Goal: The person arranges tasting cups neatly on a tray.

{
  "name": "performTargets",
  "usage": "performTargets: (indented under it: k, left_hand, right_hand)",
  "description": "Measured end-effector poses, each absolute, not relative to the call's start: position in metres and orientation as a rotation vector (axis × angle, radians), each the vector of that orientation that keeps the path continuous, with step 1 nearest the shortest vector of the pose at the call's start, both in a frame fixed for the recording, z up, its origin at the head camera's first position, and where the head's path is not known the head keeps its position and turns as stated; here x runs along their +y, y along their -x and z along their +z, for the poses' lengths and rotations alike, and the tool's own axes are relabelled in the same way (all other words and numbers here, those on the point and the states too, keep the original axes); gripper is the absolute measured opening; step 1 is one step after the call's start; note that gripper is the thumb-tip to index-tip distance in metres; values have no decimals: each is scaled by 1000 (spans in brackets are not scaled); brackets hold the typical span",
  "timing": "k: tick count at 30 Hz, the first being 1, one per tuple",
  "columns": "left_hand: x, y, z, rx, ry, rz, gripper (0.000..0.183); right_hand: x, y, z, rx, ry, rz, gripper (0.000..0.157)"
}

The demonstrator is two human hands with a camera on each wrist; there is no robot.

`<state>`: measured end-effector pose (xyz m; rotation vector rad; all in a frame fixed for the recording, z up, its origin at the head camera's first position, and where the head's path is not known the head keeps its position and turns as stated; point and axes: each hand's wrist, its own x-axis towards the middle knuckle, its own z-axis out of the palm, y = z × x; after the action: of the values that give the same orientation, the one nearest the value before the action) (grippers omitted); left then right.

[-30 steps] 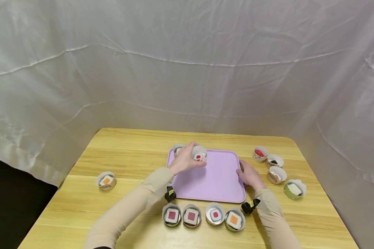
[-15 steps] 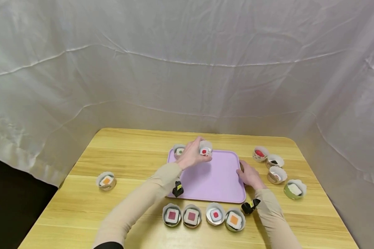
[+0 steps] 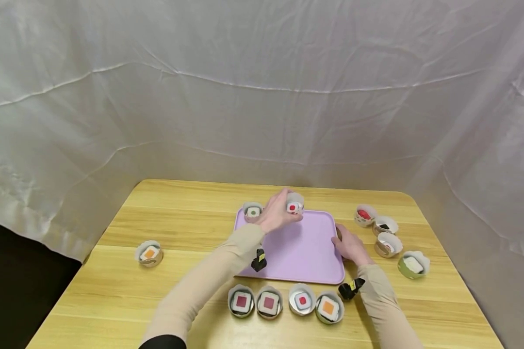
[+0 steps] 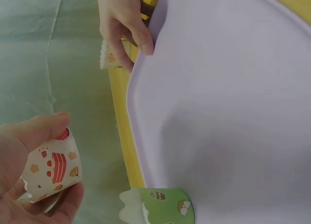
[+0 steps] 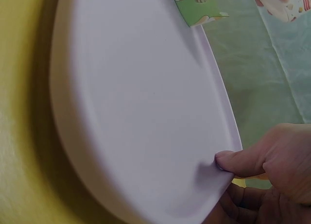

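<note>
My left hand [image 3: 276, 214] holds a paper baking cup [image 4: 54, 168] printed with cake slices, raised over the far part of the lilac tray [image 3: 305, 252]. In the head view a white block with a red centre shows inside that cup. At the tray's right edge, my right hand [image 3: 350, 245] pinches the rim, thumb [image 5: 233, 162] on top and fingers below. A green paper cup [image 4: 170, 207] stands in the tray's far left corner, just left of my left hand. It contains a white block with a green dot [image 3: 253, 212].
Along the tray's near side sit several cups, including one with an orange-centred block [image 3: 329, 309]. More cups stand right of the tray, among them a green one [image 3: 412, 265]. A lone cup [image 3: 148, 254] is at the left. Grey cloth [image 3: 262, 121] hangs behind the table.
My left hand has moved away and to the right with the cup, uncovering the green cup in the corner. My right hand stays on the tray's edge.
</note>
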<state>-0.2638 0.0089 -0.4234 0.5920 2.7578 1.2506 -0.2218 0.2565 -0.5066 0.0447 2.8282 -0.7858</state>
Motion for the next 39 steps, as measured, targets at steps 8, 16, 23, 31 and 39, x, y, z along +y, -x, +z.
performTargets:
  k: [8,16,23,31,39]
  left_hand:
    - [15,275,-427,2832,-647,1208,65]
    - [22,285,-430,2913,-634,1055,65]
    - [30,288,-437,2973,-661,843,65]
    - [40,290,-454,3093,-719,569,66]
    - [46,293,-464,3141,-717,318,63]
  right_hand:
    - [257,221,-507,2830,-42,-782,56]
    - [258,220,-506,2829,-41,-784,57]
    - [258,220,-506,2834,-33,-779,57]
    - [255,221,-507,2843,-27,-773,57]
    - [255,222,-507,2842,-21,-781,57]
